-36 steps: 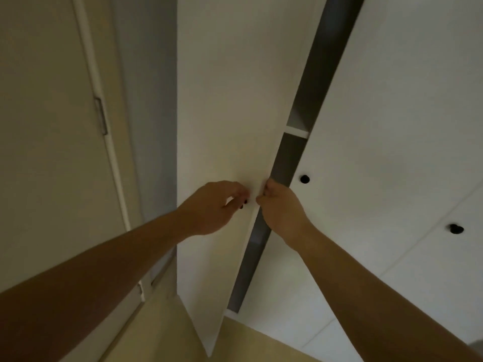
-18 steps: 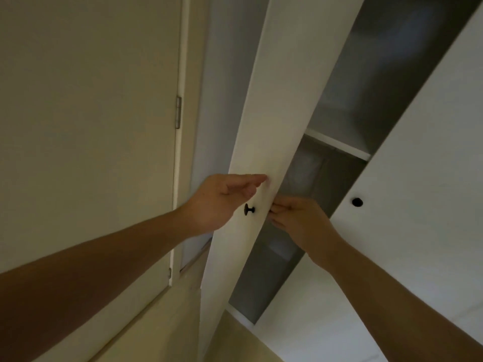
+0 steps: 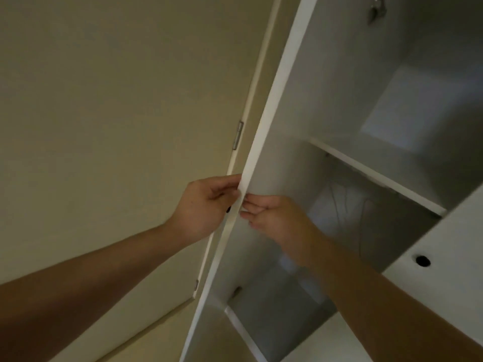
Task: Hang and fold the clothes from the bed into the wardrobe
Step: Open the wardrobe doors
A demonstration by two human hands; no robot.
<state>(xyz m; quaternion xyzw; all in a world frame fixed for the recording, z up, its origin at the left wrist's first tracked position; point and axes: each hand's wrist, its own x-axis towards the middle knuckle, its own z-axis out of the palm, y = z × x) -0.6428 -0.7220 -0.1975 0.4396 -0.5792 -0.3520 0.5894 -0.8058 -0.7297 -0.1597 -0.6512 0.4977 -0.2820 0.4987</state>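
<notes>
Half a second on, swings far wider: wardrobe door [image 3: 264, 126] now edge-on, baring the wardrobe [image 3: 339, 74] interior down to a shelf [image 3: 379, 176] and lower compartments. Means open access for hanging and folding, neither yet begun; no clothes or bed in view. Left hand [image 3: 203, 207] curled round the door's edge, clamped. Right hand [image 3: 271, 215] bent-fingered against the inner face; gripping or merely touching, cannot tell. Beyond: second door's dark knob [image 3: 422, 260], room-door hinge [image 3: 237, 135]. No brand, label or writing readable.

Hands [image 3: 202, 205] [image 3: 271, 215] hold wardrobe door [image 3: 271, 100] (edge-on).
</notes>
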